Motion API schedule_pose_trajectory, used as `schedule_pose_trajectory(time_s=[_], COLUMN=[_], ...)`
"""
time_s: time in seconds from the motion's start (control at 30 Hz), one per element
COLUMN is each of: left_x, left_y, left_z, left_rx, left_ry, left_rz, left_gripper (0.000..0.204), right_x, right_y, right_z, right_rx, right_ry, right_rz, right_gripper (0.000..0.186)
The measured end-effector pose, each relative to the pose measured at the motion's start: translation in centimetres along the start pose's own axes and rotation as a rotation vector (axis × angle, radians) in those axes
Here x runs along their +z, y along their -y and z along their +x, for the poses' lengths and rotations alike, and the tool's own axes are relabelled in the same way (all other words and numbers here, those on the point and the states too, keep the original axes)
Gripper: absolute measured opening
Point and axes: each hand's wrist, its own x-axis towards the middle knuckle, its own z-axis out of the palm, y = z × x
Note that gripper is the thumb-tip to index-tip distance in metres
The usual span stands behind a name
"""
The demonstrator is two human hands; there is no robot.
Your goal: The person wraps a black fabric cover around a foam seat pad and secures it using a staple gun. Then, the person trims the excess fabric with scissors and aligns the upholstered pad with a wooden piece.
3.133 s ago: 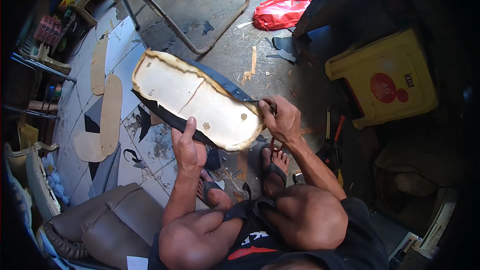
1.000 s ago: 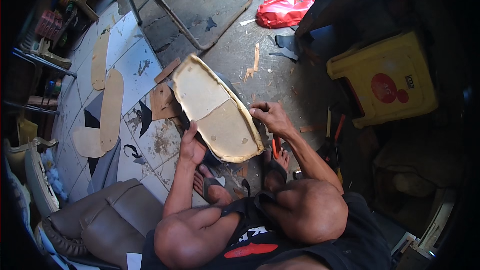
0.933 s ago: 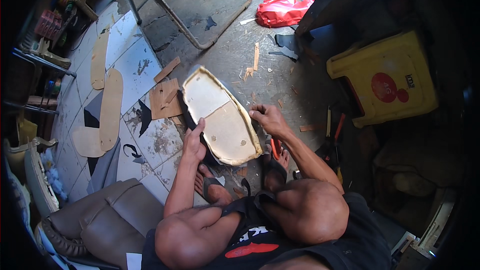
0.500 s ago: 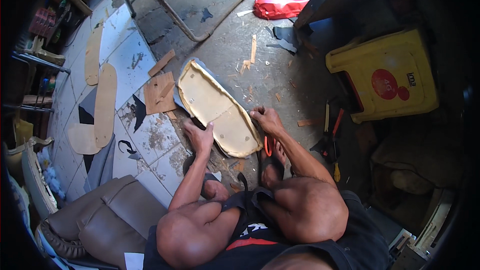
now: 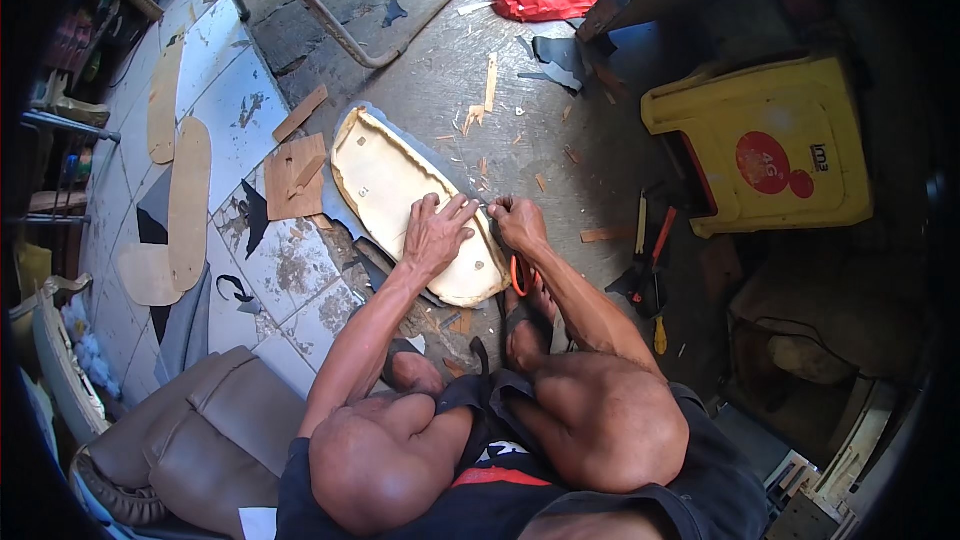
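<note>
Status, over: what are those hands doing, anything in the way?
Left hand spread on cream panel. Right hand at panel's edge, grip unclear. Grey sheet showing around panel. Orange loop close by, possibly obstructing.

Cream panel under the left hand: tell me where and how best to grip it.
Probably by the upper left edge, coming from the left, thumb on top, fingers underneath. The panel is broad and shallow, so its edge offers a better hold than its face; the left hand lies spread over it and the right hand is at its right edge, leaving that stretch free.
</note>
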Motion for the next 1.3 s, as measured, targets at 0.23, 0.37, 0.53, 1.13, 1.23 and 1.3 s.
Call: schedule_pose_trajectory(time_s=[0.23,0.37,0.53,1.13,1.23,1.3], left_x=[0.8,1.7,2.1,2.2,2.4,2.5], left_y=[1.8,1.4,2.1,-0.4,-0.2,-0.1], left_z=[-1.2,-1.3,-1.8,-2.1,-2.3,-2.3], left_rx=[-0.006,-0.007,-0.009,0.067,0.049,0.048], left_ry=[-0.089,-0.193,-0.228,0.024,0.037,0.019], left_rz=[0.007,-0.119,-0.114,-0.039,-0.022,-0.027], left_gripper=[0.016,0.013,0.012,0.039,0.035,0.035], right_x=[0.3,0.6,0.8,-4.2,-3.7,-3.7], right_y=[0.8,-0.5,-0.6,-1.5,-1.1,-1.3], right_z=[-0.6,-1.4,-0.5,-4.4,-4.5,-3.8], right_rx=[-0.219,-0.265,-0.043,-0.503,-0.513,-0.509], right_ry=[0.346,0.200,0.148,0.190,0.218,0.241], right_rz=[0.092,-0.032,0.155,-0.346,-0.495,-0.525], right_gripper=[0.035,0.030,0.030,0.031,0.026,0.024])
